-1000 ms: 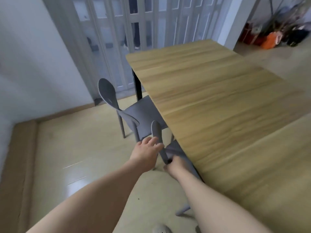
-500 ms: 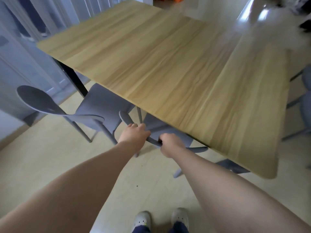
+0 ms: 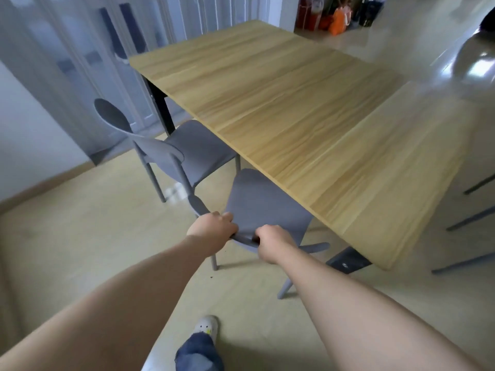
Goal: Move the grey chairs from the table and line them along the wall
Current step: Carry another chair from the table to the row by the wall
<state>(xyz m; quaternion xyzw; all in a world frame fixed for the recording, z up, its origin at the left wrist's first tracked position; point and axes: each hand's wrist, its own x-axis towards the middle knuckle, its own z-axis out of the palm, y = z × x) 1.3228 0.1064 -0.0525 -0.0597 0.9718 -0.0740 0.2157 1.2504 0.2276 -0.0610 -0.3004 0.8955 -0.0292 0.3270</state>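
A grey chair (image 3: pixel 263 207) stands partly out from under the long edge of the wooden table (image 3: pixel 294 111). Both hands grip the curved top of its backrest: my left hand (image 3: pixel 211 228) on the left part, my right hand (image 3: pixel 273 243) on the right part. Most of its seat shows; the far part is under the tabletop. A second grey chair (image 3: pixel 187 151) stands to the left, seat tucked under the table near the black leg, backrest toward the white wall (image 3: pixel 24 129).
Grey legs of more chairs (image 3: pixel 471 218) show past the table's right end. Folding glass doors (image 3: pixel 88 49) stand behind the table. Bags and bottles (image 3: pixel 337 14) sit at the far back. My shoe (image 3: pixel 205 326) is on the pale floor below the chair.
The held chair has come out from under the table toward me, so more of its seat shows. The camera view has swung back and up.
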